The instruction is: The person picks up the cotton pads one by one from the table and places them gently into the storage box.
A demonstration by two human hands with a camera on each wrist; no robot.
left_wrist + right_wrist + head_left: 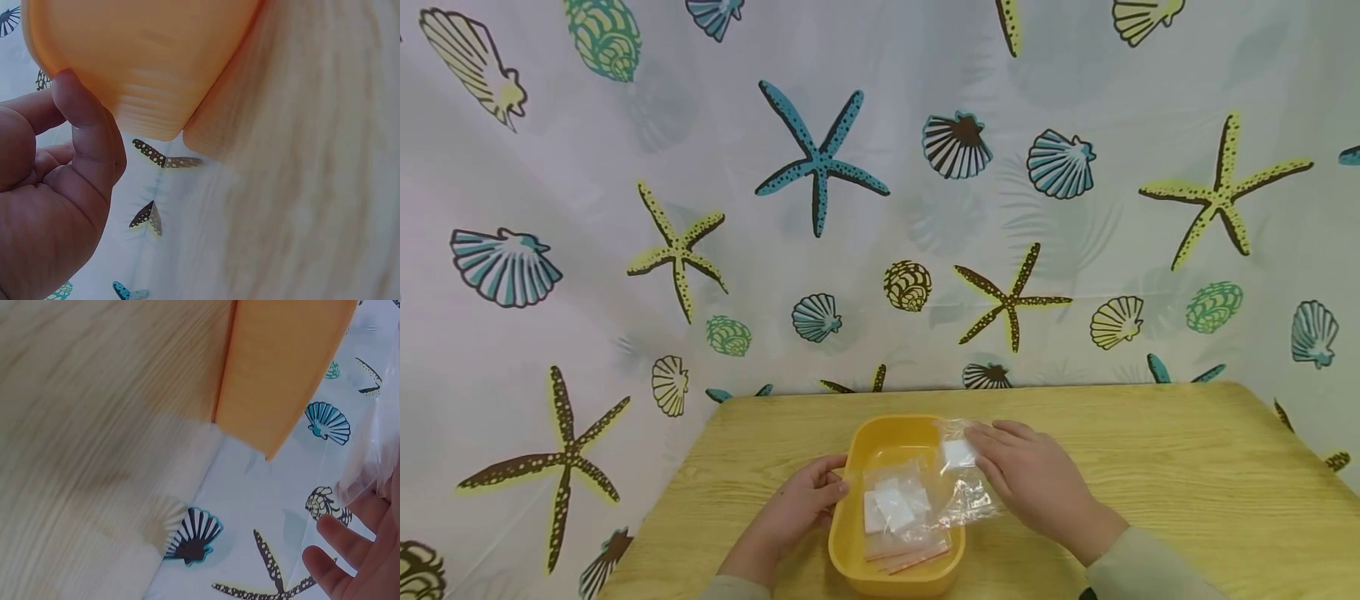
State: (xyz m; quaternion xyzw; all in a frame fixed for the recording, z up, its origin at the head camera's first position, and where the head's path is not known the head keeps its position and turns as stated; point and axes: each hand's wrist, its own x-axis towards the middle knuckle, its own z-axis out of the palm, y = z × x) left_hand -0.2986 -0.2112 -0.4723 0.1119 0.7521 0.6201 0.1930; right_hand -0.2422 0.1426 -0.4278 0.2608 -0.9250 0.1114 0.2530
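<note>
A yellow-orange plastic tub stands on the wooden table. My left hand grips its left rim; in the left wrist view the curled fingers meet the tub's edge. Inside the tub lie several clear zip bags with white flat pieces in them and reddish strips along their near ends. Over the tub's right rim, my right hand pinches another clear plastic bag that holds a white square piece. Part of this bag shows at the right edge of the right wrist view, where the thumb is hidden.
The pale wooden table reaches out on both sides of the tub. Behind it hangs a white curtain printed with shells and starfish, which also runs along the left and right sides.
</note>
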